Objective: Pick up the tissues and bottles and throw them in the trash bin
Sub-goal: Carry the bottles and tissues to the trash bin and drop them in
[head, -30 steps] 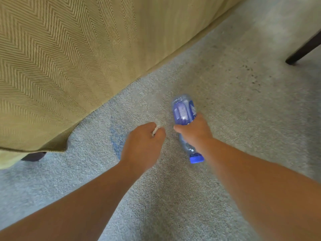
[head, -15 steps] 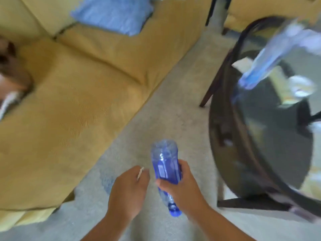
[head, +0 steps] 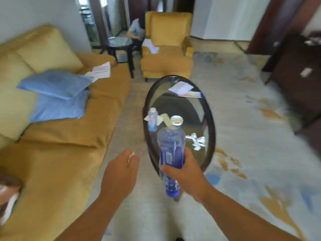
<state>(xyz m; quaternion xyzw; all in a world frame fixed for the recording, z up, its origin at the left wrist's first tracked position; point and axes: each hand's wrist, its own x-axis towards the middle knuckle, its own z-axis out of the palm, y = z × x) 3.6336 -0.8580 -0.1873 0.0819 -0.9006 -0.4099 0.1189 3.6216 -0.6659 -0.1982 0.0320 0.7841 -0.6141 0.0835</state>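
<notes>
Bottles are seen in two places: a blue bottle (head: 171, 153) is gripped upside down by the right hand (head: 184, 173), a smaller bottle (head: 152, 119) lies on the oval glass table (head: 211, 119). Tissue (head: 130, 156) is clenched in the left hand (head: 119, 173); a crumpled tissue (head: 197, 141) lies on the table's near right side.

View: lifts from the carpet beside the sofa (head: 57, 153) to the whole room.
Blue bottle (head: 171, 153): rises with the right hand (head: 185, 173), base now up.
Newly seen: oval glass table (head: 211, 129), small bottle (head: 152, 120), crumpled tissue (head: 197, 142), armchair (head: 167, 49).
</notes>
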